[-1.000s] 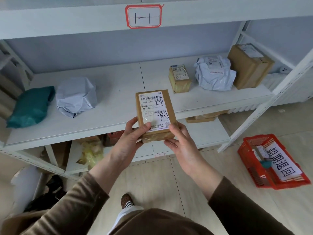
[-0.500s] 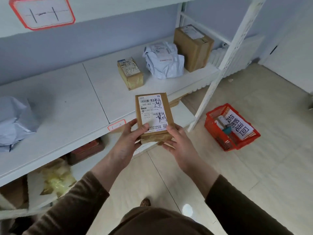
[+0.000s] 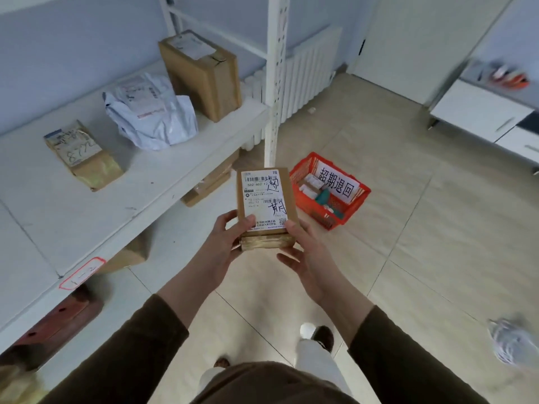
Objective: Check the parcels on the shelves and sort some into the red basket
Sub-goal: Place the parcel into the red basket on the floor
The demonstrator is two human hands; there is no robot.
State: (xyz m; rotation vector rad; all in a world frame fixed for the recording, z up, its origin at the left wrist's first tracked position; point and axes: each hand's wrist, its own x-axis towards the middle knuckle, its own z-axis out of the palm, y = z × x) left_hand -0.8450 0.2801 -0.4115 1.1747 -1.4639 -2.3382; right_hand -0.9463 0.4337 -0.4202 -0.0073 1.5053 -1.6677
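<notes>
Head view, only cam we've got: we hold a brown parcel (image 3: 266, 209) up at centre, label facing us w/ handwritten marks over the print. Left hand (image 3: 222, 248) grips its lower-left corner, thumb on the label; right hand (image 3: 303, 252) cups the lower-right edge and underside, fingers curled round it. Red basket (image 3: 329, 189) sits on the floor at approx 1 o'clock from the parcel, just past it, w/ a paper sign and a few small items inside. Shelf (image 3: 137, 182) runs off toward 9–10 o'clock, carrying a small box (image 3: 83, 156), a white poly bag (image 3: 151, 115) and a tall carton (image 3: 201, 74). We judge the check step is done and this one is headed for the basket; next move needs a step fwd, a bend, and a low drop beside the sign.
</notes>
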